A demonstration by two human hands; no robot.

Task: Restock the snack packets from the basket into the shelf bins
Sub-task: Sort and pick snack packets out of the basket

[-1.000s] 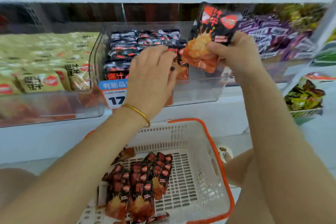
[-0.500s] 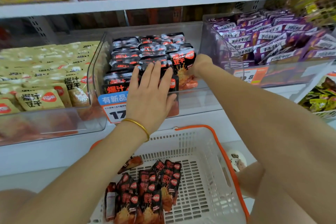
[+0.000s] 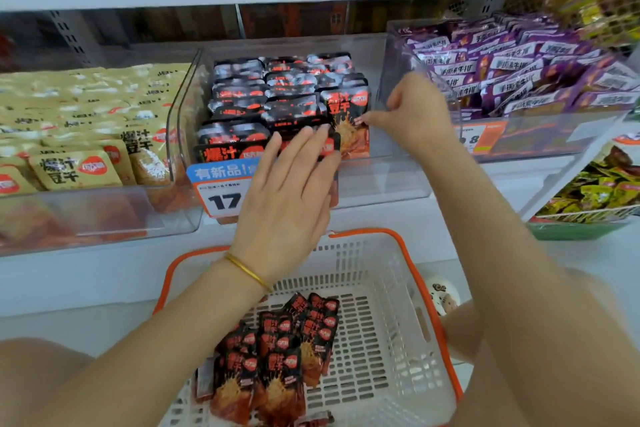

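The left hand (image 3: 287, 204) lay flat, fingers straight, pressing the front row (image 3: 235, 149) in the middle bin (image 3: 381, 180). The right hand (image 3: 412, 114) pinched one packet (image 3: 346, 111), upright at the bin's right end. The bin appeared largely filled. Below it, the basket (image 3: 426, 305) held a pile of packets (image 3: 277, 357) to shelve.

price tag (image 3: 221, 196): "有新品", "17" | black packets (image 3: 346, 106): "爆汁豆干" | yellow packets (image 3: 65, 170): "爆汁豆干"

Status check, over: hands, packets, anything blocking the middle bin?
Left hand flat, pressing front row in clear plastic middle bin. Right hand pinching upright black-and-orange snack packet at bin's right end. Below, white orange-rimmed basket holds spare packets. Nothing blocking.
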